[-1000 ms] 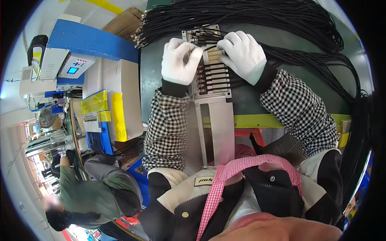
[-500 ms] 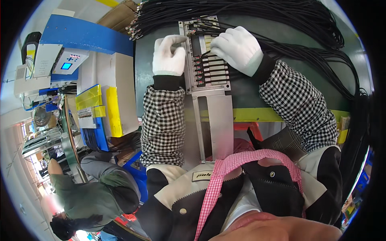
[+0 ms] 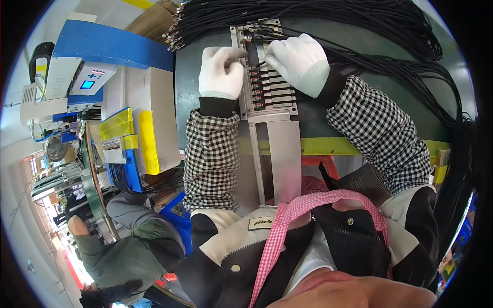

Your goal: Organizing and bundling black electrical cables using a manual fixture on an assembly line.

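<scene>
A metal fixture (image 3: 246,97) lies lengthwise on the dark green table, with several black cables (image 3: 277,92) seated side by side in its slots, their small connector ends at the left. My left hand (image 3: 221,74), in a white glove, is at the fixture's left rail. Its fingers are bent, a gap shows between thumb and forefinger, and nothing can be seen between them. My right hand (image 3: 299,61), gloved too, is over the upper slots, fingertips pinched on a black cable whose short end sticks out toward the left. The hand covers part of the fixture.
A large bundle of black cables (image 3: 328,15) runs across the table's far side and down the right. To the left stand a blue and white machine (image 3: 113,46) with a small lit screen and a pale box with yellow tape (image 3: 149,143). Another person (image 3: 123,256) sits at lower left.
My right hand has moved slightly left over the fixture, and my left hand's fingertips have shifted a little right toward the slots. The other person has leaned lower.
</scene>
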The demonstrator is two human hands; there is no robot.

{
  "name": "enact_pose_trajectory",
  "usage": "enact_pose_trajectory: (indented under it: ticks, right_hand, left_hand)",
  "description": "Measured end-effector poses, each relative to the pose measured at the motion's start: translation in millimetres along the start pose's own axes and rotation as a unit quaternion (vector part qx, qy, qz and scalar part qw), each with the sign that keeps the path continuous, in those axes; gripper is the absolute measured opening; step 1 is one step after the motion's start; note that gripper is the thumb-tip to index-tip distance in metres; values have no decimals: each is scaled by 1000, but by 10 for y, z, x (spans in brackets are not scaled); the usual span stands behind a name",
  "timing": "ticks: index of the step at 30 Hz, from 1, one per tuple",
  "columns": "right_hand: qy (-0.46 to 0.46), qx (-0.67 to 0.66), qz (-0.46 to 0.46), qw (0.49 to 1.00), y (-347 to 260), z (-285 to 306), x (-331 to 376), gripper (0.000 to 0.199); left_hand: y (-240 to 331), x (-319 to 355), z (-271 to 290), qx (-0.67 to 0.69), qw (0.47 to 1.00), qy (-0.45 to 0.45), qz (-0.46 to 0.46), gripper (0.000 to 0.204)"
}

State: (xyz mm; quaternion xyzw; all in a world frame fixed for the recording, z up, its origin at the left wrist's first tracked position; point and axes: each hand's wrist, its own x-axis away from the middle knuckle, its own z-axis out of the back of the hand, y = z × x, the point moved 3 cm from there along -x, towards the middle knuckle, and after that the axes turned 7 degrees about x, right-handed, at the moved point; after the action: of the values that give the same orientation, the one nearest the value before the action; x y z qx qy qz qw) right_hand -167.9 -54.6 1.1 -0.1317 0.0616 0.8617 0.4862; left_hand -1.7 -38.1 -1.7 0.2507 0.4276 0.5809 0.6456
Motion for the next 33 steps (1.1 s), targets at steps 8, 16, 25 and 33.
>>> enact_pose_trajectory:
  ticks: [8, 16, 25, 33]
  right_hand:
    - [155, 54, 99, 982, 125, 91, 159, 12]
    - [89, 179, 108, 974, 13, 98, 416, 21]
    - [137, 32, -7, 990, 443, 27, 162, 25]
    - [142, -62, -11, 988, 553, -111, -12, 15]
  left_hand:
    - [163, 25, 0, -152, 959, -117, -207, 29]
    - [255, 70, -25, -189, 942, -135, -242, 29]
    - [508, 270, -279, -440, 861, -118, -228, 21]
    - [119, -181, -97, -193, 981, -12, -32, 24]
